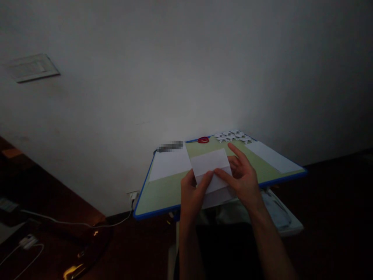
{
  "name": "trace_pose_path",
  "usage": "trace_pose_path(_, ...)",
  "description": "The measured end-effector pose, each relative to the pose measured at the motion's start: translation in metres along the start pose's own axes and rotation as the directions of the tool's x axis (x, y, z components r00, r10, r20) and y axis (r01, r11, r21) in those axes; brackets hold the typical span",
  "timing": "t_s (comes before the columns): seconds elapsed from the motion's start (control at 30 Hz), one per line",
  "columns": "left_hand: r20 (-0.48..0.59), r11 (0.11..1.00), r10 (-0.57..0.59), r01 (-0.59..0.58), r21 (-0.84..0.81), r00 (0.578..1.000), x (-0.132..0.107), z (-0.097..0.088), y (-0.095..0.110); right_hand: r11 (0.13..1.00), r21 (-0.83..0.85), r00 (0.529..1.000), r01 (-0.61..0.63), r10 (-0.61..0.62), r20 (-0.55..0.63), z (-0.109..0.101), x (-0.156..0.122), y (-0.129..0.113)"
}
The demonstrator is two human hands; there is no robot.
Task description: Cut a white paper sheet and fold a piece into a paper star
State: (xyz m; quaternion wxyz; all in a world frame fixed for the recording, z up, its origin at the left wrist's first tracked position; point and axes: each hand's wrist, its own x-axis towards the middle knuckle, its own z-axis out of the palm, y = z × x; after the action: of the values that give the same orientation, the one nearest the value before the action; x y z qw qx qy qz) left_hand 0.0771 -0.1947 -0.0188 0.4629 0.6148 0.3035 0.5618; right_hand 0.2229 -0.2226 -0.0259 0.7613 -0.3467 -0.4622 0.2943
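Pinched at its near edge by the left hand (192,194) and at its right side by the right hand (244,177), the folded paper (210,161) is held above the surface (163,194), over its near half; both grips are closed on it.

Both forearms enter bare from 6 o'clock and converge toward mid-frame. Left hand (192,193): back toward the camera, thumb angled toward 1 o'clock, thumb and fingers closed in a pinch. Right hand (244,178): spread loose, index finger extended toward 11 o'clock, thumb reaching toward 9 o'clock, close to the left thumb.
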Motion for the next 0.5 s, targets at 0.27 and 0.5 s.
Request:
trace_pose_path(0.27, -0.050, 0.999, 0.003, -0.002, 0.036, 0.999, -0.001, 0.001, 0.003, 0.959, -0.240, 0.988, 0.151, -0.157, -0.008, 0.003, -0.005, -0.001)
trace_pose_path(0.5, -0.138, 1.000, -0.001, -0.001, -0.015, 0.990, -0.001, 0.006, 0.001, 0.798, -0.394, 0.889, 0.456, -0.385, 0.247, 0.002, -0.006, -0.016)
